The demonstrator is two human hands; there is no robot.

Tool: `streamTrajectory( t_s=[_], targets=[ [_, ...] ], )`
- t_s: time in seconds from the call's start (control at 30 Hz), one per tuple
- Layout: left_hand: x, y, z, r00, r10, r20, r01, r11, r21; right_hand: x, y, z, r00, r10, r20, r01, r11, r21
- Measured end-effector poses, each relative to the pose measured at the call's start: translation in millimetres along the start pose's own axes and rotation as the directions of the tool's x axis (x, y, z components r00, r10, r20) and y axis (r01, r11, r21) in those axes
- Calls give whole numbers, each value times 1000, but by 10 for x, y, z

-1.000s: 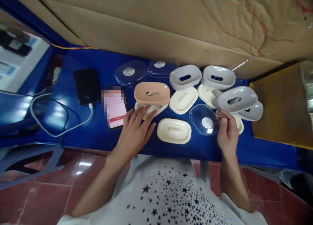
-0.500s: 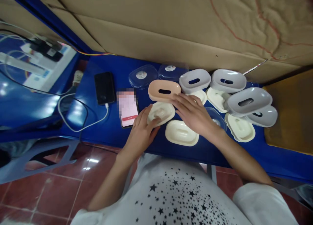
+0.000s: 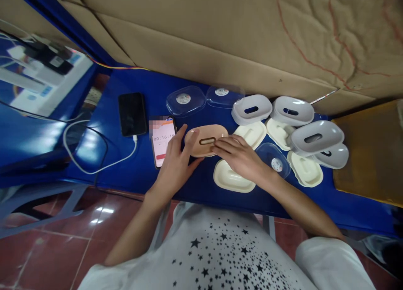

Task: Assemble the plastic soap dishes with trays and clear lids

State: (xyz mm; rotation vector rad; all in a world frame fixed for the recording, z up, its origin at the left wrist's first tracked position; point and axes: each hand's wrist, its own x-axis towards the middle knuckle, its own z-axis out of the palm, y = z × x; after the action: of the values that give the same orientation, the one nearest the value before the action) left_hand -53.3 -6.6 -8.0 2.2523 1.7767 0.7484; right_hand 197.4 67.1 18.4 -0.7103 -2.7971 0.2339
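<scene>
A peach soap dish (image 3: 209, 131) with a long slot lies between my two hands, over a cream tray that it now almost wholly hides; cream shows through the slot. My left hand (image 3: 174, 166) grips the dish's left end, fingers over the rim and thumb along the front. At the right end, the bunched fingers of my right hand (image 3: 239, 155) hold the dish near the slot. Just below my right hand lies another cream tray (image 3: 231, 180), partly covered by it.
Grey soap dishes (image 3: 316, 134) and cream trays (image 3: 307, 168) are grouped at the right beside a cardboard box (image 3: 368, 155). Clear plastic lids (image 3: 185, 101) lie at the back. On the left are a lit phone (image 3: 163, 141) and a black device (image 3: 132, 113) with a white cable.
The peach soap dish has come toward me and down onto the cream tray. My right hand moved with it, and my left hand shifted from that tray to the dish's left end.
</scene>
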Motion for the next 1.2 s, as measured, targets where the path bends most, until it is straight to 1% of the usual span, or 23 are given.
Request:
streamTrajectory(
  t_s=[0.07,0.17,0.23,0.3,0.37,0.43,0.47,0.53,0.57,0.63,0.67,0.73,0.8,0.87,0.9,0.97,1.03,1.13,1.2],
  targets=[
    [14,-34,-25,997,52,54,-56,995,77,-12,-16,33,1000,-20,24,21,999,-33],
    [1,-64,-76,983,128,134,-139,987,80,12,47,11,998,-49,31,49,999,-17],
    [25,-85,-149,975,154,164,-166,984,65,33,120,-77,999,-34,-2,34,999,5],
    [137,-126,-263,976,138,167,-154,984,89,37,182,-203,998,22,-51,-21,1000,17],
    [371,-206,-382,986,77,147,-98,985,143,10,204,-322,994,75,-82,-72,997,40],
    [714,-333,-453,989,24,145,-49,984,171,-56,181,-388,992,86,-94,-79,994,80],
    [908,-409,-460,985,-6,170,-23,985,173,-102,154,-395,992,85,-94,-75,992,99],
    [1279,-560,-424,965,-70,254,21,981,192,-214,89,-362,992,87,-89,-76,989,127],
    [1429,-620,-393,946,-111,304,48,977,208,-275,56,-331,991,100,-86,-88,987,136],
    [1602,-678,-350,916,-180,360,95,966,240,-395,4,-264,985,148,-86,-133,978,160],
    [1614,-669,-349,913,-187,363,101,965,244,-449,-10,-235,980,175,-97,-156,972,177],
    [1494,-577,-395,930,-144,339,74,975,211,-535,-16,-193,965,229,-129,-198,957,214],
    [1241,-413,-469,952,-54,301,15,992,129,-586,2,-171,949,272,-161,-228,942,247],
    [960,-225,-504,951,70,300,-83,996,30,-606,25,-157,937,304,-173,-254,931,263],
    [838,-137,-493,952,113,284,-123,992,17,-608,32,-150,935,312,-171,-261,928,265],
    [663,-1,-413,938,189,291,-198,980,-1,-604,35,-131,938,310,-157,-263,929,262],
    [580,67,-295,923,241,299,-252,968,-4,-600,23,-109,942,308,-135,-268,930,252],
    [551,75,-166,915,274,295,-285,959,-8,-598,-5,-82,938,330,-105,-298,923,242],
    [539,56,-142,919,273,286,-281,960,-13,-591,-20,-72,938,335,-88,-308,922,236]
  ],
)
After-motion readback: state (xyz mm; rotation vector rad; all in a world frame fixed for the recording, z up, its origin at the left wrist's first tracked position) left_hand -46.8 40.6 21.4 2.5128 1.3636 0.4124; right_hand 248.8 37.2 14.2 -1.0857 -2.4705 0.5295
